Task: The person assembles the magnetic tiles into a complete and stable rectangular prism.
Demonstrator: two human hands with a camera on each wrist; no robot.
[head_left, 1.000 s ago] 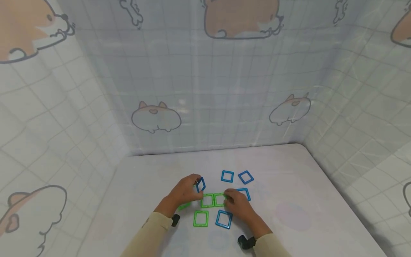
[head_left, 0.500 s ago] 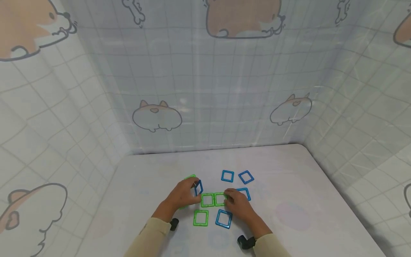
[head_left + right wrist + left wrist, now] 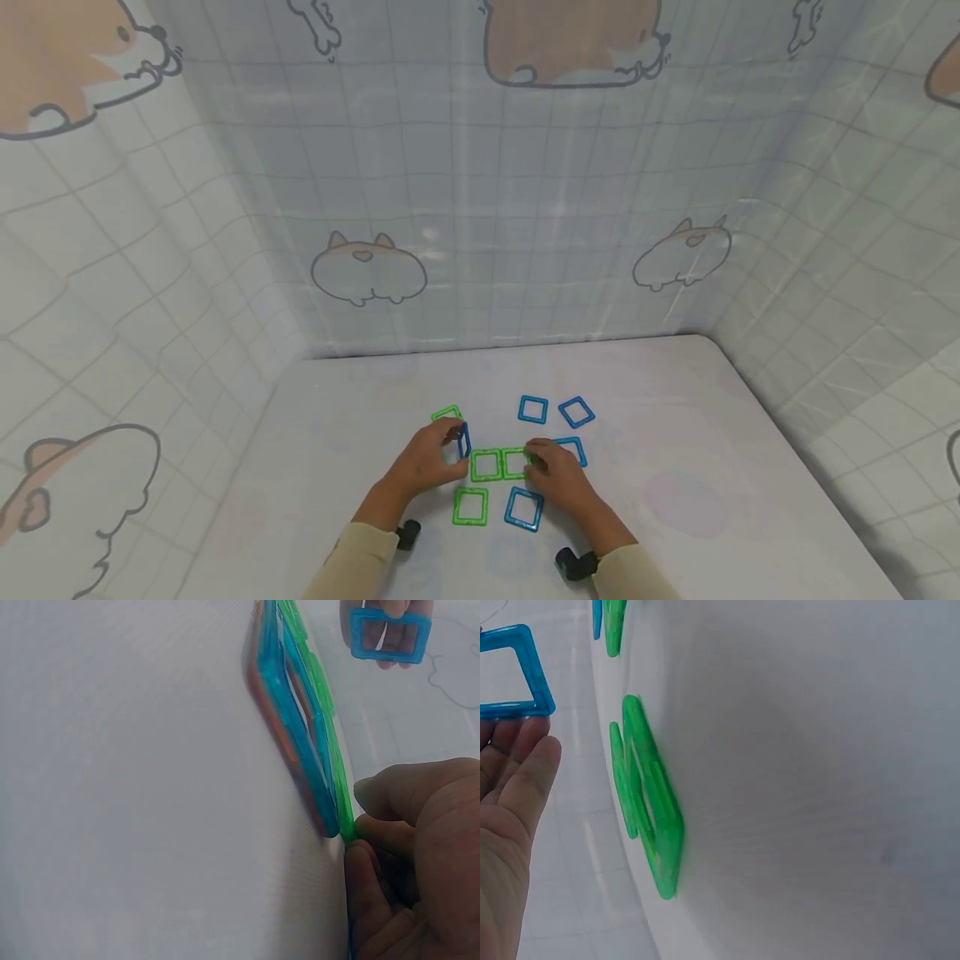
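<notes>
My left hand (image 3: 426,458) holds a blue square magnetic tile (image 3: 464,442) upright between thumb and fingers, near the left end of two joined green tiles. The left wrist view shows this blue tile (image 3: 540,675) raised off the table, above the fingertips. The two green square tiles, left (image 3: 486,478) and right (image 3: 514,451), lie flat with their edges together. At the right one's outer edge, my right hand (image 3: 558,475) has curled fingers on the frame; in the right wrist view the fingertips meet the green tile (image 3: 344,802). The fingers hide part of that tile.
Nearer me lie a loose green tile (image 3: 470,522) and a blue tile (image 3: 523,526). Two blue tiles, one square-on (image 3: 533,421) and one turned (image 3: 577,424), lie farther back. Another blue tile (image 3: 581,450) sits behind my right hand. A green tile (image 3: 447,410) is partly behind my left hand.
My left hand has come slightly nearer and left with the blue tile, which now appears more edge-on. The green tile behind that hand has come into view. My right hand has stayed put.
</notes>
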